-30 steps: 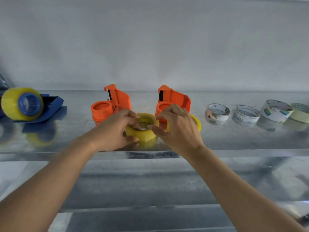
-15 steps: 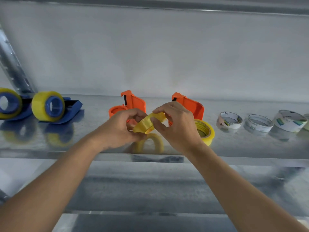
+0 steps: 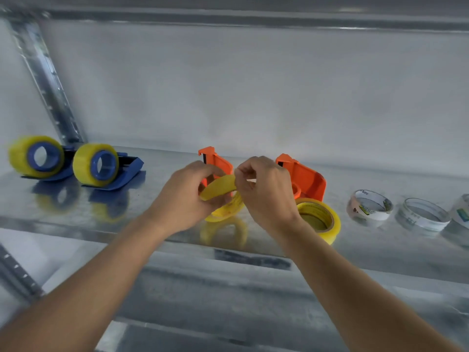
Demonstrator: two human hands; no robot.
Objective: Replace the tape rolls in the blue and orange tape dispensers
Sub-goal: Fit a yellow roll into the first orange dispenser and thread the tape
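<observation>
While both forearms reach in from 6 o'clock, left hand (image 3: 185,199) grips yellow tape roll (image 3: 220,193) above the shelf (image 3: 157,224), right hand (image 3: 266,191) pinching its 3 o'clock edge, orange dispensers (image 3: 303,177) at 12.

Before me runs a shiny metal shelf (image 3: 76,219); on it stand two blue dispensers (image 3: 121,171), two orange dispensers (image 3: 308,180), a loose yellow roll (image 3: 321,219) and white rolls (image 3: 370,208).

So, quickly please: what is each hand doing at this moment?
Left hand: fingers curled round the yellow tape roll, holding it above the shelf.
Right hand: fingers pinching the same roll at its upper edge.
</observation>
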